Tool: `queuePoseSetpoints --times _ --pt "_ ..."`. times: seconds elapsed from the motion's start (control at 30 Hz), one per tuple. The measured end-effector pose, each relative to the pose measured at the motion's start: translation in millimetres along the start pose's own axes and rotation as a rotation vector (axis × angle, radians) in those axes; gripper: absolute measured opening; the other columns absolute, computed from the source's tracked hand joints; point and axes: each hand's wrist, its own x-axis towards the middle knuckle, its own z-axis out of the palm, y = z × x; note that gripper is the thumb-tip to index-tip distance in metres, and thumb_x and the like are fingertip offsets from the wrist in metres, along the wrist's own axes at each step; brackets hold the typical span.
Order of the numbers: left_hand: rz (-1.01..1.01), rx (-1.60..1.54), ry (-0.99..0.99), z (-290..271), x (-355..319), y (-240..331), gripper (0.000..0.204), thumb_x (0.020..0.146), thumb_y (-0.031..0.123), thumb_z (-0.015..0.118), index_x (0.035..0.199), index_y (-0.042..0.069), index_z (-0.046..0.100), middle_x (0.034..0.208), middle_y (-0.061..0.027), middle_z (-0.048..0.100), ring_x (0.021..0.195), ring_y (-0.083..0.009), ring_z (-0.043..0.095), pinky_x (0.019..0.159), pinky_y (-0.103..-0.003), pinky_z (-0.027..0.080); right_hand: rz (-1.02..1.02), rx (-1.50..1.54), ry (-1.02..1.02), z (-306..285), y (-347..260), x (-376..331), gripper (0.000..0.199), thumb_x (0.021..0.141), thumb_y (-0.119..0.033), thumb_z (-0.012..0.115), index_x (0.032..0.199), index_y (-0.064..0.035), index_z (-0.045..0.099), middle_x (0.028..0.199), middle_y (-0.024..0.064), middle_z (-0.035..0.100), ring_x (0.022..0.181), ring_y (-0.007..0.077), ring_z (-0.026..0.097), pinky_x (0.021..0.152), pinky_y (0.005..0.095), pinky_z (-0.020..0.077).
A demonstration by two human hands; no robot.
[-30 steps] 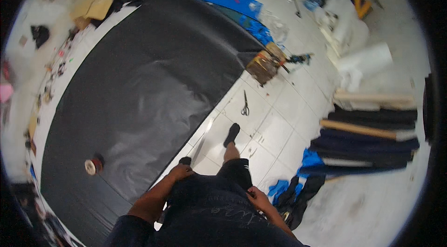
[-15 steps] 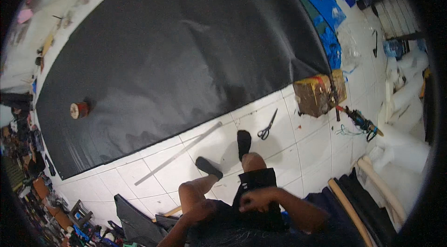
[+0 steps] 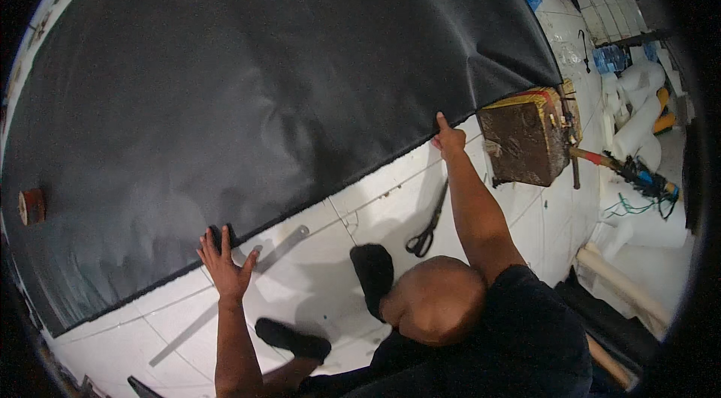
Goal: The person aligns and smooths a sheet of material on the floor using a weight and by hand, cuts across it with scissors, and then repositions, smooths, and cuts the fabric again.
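A large black leather-like sheet (image 3: pixel 225 75) lies spread over the white tiled floor. My left hand (image 3: pixel 227 270) is open, its spread fingertips resting on the sheet's near edge. Farther right along the same edge, my right hand (image 3: pixel 452 141) has one digit stretched over the top of the sheet and the others curled in at the border, partly hidden. A grey metal ruler (image 3: pixel 282 249) lies on the tiles beside my left hand, its middle hidden by that hand and wrist. Black-handled scissors (image 3: pixel 422 240) lie below my right hand, the blades partly behind my forearm.
A brown block-like weight (image 3: pixel 522 144) stands by the sheet's right corner. Beside it lies a stick wound with dark and green cord (image 3: pixel 642 180). A round reddish-brown piece (image 3: pixel 32 206) sits on the sheet at far left. White rolls (image 3: pixel 638 113) lie at right.
I have bent down closer to the floor. Both hands have moved from near my lap to the sheet's near edge, my left to the left and my right to the right.
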Motion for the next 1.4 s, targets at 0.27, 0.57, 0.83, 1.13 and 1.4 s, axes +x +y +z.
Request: queuePoseSetpoints --times 0.27,0.57,0.83,1.13,1.4 --pt "0.077 0.054 0.133 52 11 -17 0.07 0.092 0.049 0.059 0.151 0.017 0.038 0.157 -0.0245 0.022 0.145 -0.0477 0.018 0.116 -0.062 0.01 -0.354 0.228 -0.39 94 -49 -5 0.045 0.089 -0.033 0.063 0.114 0.0048 0.061 0.106 0.0119 0.066 0.088 0.0225 0.063 0.08 0.0345 0.048" --pt "0.056 0.024 0.059 59 23 -5 0.069 0.092 0.044 0.057 0.152 0.017 0.035 0.159 -0.0268 0.017 0.146 -0.0491 0.014 0.116 -0.064 0.008 -0.793 -0.052 -0.531 194 -163 -175 0.065 0.094 -0.047 0.055 0.117 0.0131 0.06 0.124 0.0318 0.059 0.119 0.0436 0.056 0.1 0.045 0.0428" --pt "0.026 0.064 0.114 56 25 -4 0.072 0.09 0.045 0.054 0.153 0.02 0.034 0.16 -0.0247 0.018 0.147 -0.0482 0.013 0.116 -0.063 0.007 -0.647 0.363 -0.427 91 -104 -65 0.033 0.086 -0.029 0.062 0.104 -0.0032 0.072 0.107 0.0086 0.067 0.098 0.0225 0.059 0.088 0.0371 0.0469" --pt "0.046 0.099 0.172 58 21 -10 0.08 0.086 0.057 0.054 0.153 0.018 0.035 0.159 -0.0251 0.018 0.147 -0.0494 0.01 0.115 -0.065 0.005 -0.127 0.259 -0.472 2 -7 -22 0.06 0.084 -0.051 0.074 0.111 -0.0006 0.056 0.093 0.0103 0.061 0.067 0.0176 0.063 0.059 0.0321 0.0585" --pt "0.063 0.083 0.128 54 22 3 0.088 0.084 0.066 0.058 0.154 0.019 0.031 0.16 -0.0259 0.014 0.147 -0.0497 0.009 0.116 -0.063 0.005 -0.564 0.258 -0.348 30 -13 -40 0.038 0.085 -0.031 0.074 0.108 -0.0042 0.058 0.095 0.006 0.063 0.068 0.0174 0.061 0.056 0.0311 0.053"
